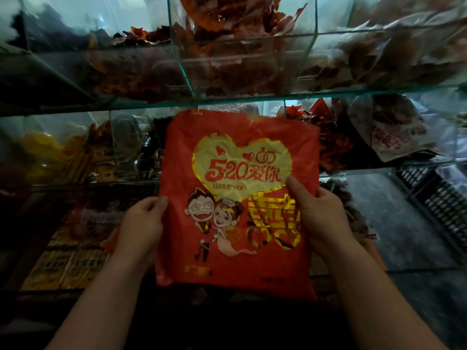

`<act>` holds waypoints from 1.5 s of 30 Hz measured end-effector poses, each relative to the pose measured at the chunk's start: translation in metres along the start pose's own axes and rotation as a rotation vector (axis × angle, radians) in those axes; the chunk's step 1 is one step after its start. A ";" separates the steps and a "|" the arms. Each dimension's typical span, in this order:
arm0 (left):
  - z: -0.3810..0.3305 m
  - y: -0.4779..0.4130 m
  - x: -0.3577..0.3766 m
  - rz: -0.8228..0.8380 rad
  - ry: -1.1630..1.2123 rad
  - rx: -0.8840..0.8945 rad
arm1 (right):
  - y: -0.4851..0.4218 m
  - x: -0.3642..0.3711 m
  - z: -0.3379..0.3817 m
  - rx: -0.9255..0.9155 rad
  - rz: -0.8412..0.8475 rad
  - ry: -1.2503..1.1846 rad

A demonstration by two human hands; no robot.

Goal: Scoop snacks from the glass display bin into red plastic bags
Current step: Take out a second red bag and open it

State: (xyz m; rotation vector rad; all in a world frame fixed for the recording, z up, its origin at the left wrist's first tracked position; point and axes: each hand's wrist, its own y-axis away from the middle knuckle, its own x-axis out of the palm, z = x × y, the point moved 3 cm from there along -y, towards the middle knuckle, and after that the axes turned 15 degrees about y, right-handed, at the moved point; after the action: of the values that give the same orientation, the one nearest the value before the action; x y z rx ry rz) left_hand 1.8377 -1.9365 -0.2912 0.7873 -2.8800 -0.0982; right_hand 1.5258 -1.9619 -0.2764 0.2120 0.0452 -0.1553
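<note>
A flat red plastic bag (237,198) with a gold heart and a cartoon couple printed on it is held up in front of the shelves. My left hand (141,223) grips its left edge, thumb on the front. My right hand (318,213) grips its right edge, thumb pressed near the heart. Behind the bag rise tiered glass display bins (187,79) filled with wrapped reddish-brown snacks (227,69). The bag hides part of the middle bin.
Yellow and orange packets (75,152) fill the middle-left bin. Flat orange packs (65,263) lie at the lower left. White printed snack bags (396,137) sit at the right. A dark crate (437,198) stands on the floor at the far right.
</note>
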 end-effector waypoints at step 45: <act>0.014 0.038 0.049 0.994 -0.345 -0.483 | -0.017 -0.033 0.014 0.034 0.595 0.171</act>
State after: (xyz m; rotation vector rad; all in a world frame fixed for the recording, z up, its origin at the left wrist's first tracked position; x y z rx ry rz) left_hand 1.7751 -1.9288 -0.2946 -0.8080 -2.9632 -0.8053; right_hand 1.4914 -1.9763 -0.2638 0.2642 0.1471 0.4552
